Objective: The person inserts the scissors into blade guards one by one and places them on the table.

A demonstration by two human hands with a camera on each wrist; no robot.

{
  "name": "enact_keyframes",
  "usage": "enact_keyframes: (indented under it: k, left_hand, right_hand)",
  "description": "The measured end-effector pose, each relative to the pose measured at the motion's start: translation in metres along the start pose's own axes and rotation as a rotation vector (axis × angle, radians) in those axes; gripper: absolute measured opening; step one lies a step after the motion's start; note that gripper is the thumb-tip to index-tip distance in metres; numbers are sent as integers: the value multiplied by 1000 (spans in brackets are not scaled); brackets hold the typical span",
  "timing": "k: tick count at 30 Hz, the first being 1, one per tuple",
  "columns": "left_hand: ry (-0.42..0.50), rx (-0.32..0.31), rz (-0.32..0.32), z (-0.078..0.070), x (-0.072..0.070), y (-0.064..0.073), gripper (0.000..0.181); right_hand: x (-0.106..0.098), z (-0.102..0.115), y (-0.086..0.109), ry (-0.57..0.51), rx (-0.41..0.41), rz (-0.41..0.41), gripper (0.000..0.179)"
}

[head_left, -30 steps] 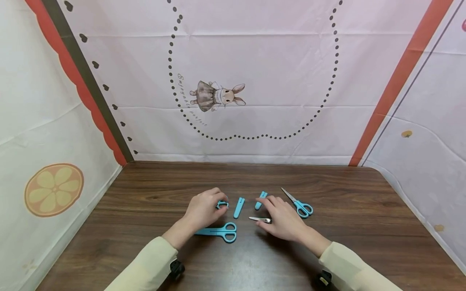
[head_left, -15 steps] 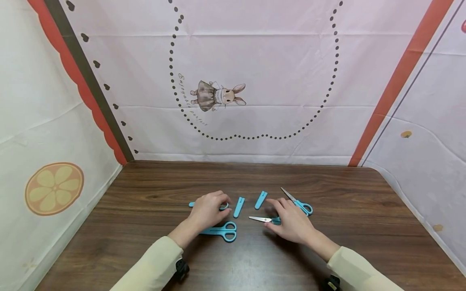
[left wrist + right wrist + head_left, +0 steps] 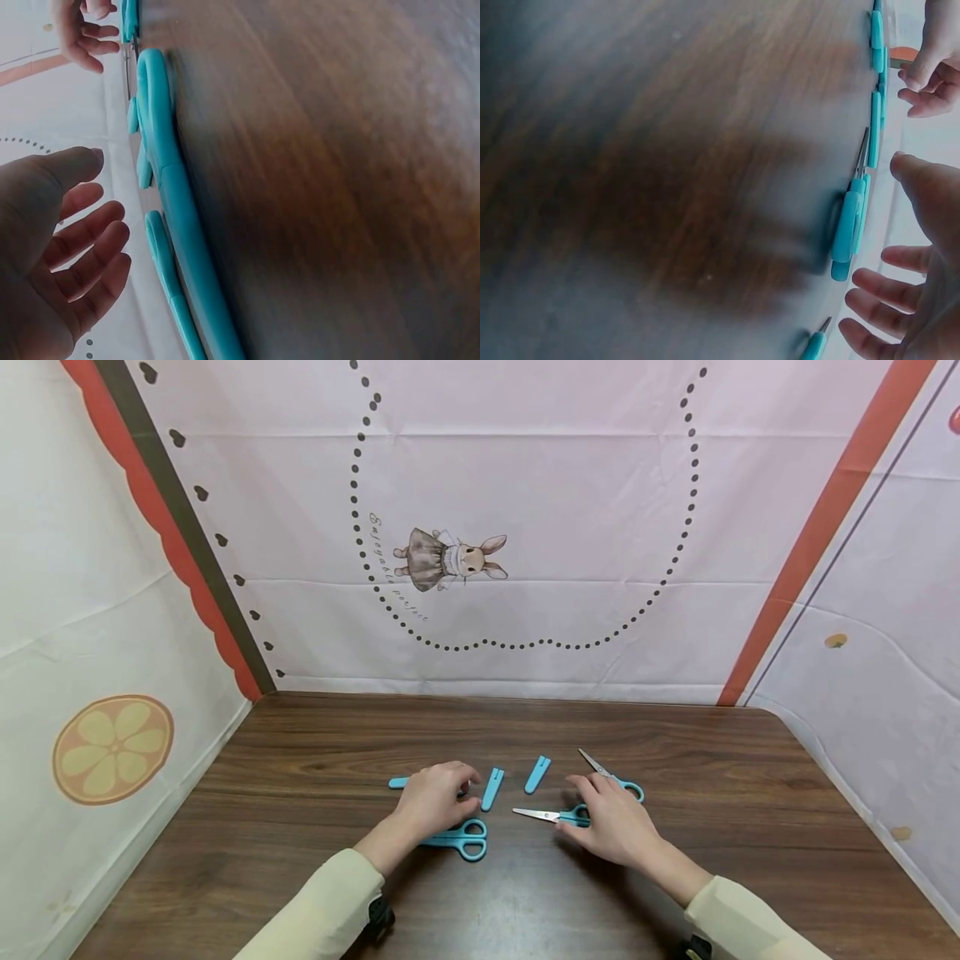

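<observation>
In the head view my left hand (image 3: 438,797) hovers over sheathed blue scissors (image 3: 399,782), covering much of them. Just in front of it lies a second sheathed pair of scissors (image 3: 472,841). The left wrist view shows that hand with loosely bent fingers (image 3: 94,259) and nothing in them. My right hand (image 3: 618,827) hangs above the blue handles of bare scissors (image 3: 540,815), whose blades point left. Its fingers (image 3: 885,289) are spread and hold nothing in the right wrist view. Another bare pair of scissors (image 3: 594,762) lies behind it, partly hidden.
Between the hands lie two loose blue blade covers, one nearer the left hand (image 3: 492,789) and one farther right (image 3: 537,774). A brown wooden table (image 3: 337,727) carries everything. Printed cloth (image 3: 585,510) stands at its back and sides.
My right hand has drawn back to the right, uncovering the handles of the bare scissors, which stay in place. My left hand has come off the rear sheathed scissors and shifted slightly right and nearer.
</observation>
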State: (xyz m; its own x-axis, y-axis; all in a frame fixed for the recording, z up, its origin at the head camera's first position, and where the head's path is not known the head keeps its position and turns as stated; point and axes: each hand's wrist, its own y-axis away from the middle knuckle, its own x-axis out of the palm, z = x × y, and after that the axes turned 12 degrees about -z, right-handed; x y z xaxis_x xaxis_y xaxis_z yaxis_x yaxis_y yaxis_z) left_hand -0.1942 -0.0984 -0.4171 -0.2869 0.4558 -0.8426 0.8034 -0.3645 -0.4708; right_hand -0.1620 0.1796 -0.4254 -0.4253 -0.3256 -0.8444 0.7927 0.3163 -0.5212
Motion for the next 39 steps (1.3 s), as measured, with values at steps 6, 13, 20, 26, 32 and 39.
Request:
enact_keyframes:
  k: [6,13,20,26,32,39]
  left_hand:
    - [-10,-30,26,-3,2,-1,22]
    - [-31,-80,72,-10,3,-5,23]
    - [-61,-123,140,-14,6,-9,25]
    - [-78,-160,186,-17,8,-11,29]
    - [-103,-192,204,-18,11,-11,33]
    - [-133,-196,183,-20,16,-13,33]
  right_hand:
    - [-1,1,3,36,28,-7,58]
    - [-4,0,7,58,38,11,52]
    - [-4,-2,10,75,27,-12,51]
    - [-6,-1,9,96,60,47,51]
    - [-6,2,9,147,95,124,54]
    - [-4,5,9,179,101,122,57]
